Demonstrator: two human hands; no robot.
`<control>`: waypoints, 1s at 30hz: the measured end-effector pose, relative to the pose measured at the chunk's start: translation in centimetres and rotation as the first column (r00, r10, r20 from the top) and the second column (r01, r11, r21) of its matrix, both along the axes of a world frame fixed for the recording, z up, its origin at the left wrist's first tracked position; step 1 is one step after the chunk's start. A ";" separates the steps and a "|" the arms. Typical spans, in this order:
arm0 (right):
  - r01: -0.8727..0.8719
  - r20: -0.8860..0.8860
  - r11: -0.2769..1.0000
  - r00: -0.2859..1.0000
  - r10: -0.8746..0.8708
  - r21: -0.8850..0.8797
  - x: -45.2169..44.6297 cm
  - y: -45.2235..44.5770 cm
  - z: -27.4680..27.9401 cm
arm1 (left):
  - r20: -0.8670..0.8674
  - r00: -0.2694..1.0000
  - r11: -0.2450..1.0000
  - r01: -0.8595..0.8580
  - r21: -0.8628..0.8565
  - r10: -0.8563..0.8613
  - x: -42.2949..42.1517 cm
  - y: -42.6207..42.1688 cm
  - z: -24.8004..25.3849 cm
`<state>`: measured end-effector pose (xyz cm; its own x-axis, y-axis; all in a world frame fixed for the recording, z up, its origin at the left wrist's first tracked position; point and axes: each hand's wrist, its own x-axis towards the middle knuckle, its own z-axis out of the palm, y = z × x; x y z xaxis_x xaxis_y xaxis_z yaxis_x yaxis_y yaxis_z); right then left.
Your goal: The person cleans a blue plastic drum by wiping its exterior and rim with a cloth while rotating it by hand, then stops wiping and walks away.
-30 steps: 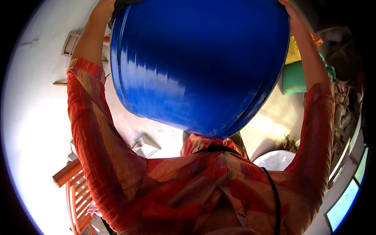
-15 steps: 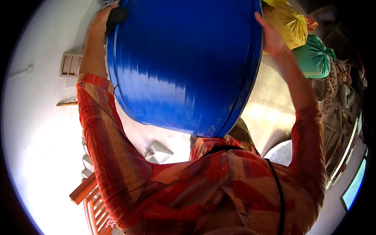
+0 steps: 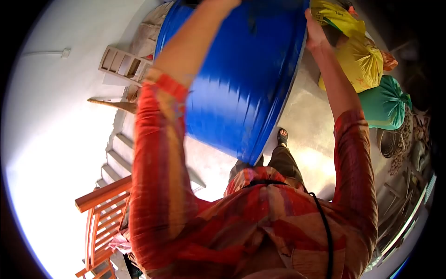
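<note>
A large blue plastic drum [image 3: 241,88] is tilted in front of me, its lower edge near my legs and its top cut off by the frame. My right hand [image 3: 317,36] grips the drum's right rim, thumb along the edge and the other fingers mostly hidden. Across the drum's face reaches my left forearm. Only a sliver of my left hand [image 3: 226,3] shows at the top edge, over the drum, and its fingers are out of sight.
Yellow bags [image 3: 355,63] and a tied green bag [image 3: 385,104] stand on the right, near a basket [image 3: 389,142]. To the left are concrete steps [image 3: 121,158], an orange-brown wooden railing [image 3: 104,209] and a pale wooden frame [image 3: 121,63] against the wall.
My left hand has left the drum's left rim and swung right across its upper face. The drum has shifted and tilted in view. My right hand stays on the right rim.
</note>
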<state>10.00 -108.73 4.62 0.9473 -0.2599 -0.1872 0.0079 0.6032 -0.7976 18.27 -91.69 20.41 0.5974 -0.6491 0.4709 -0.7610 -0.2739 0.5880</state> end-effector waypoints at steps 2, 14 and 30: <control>-0.216 0.214 0.966 0.960 0.183 0.142 4.8 -3.2 -7.2 | -0.022 0.997 0.854 -0.051 0.517 0.073 -5.3 -1.4 -4.0; -0.002 -0.112 0.991 0.994 0.017 0.133 -0.6 4.7 8.3 | 0.153 0.952 0.912 -0.300 0.280 0.266 -31.8 20.4 -15.8; -0.160 -0.060 0.974 0.983 0.172 0.160 1.4 1.9 5.0 | 0.317 0.910 0.909 -0.346 0.231 0.265 -15.0 3.3 -8.0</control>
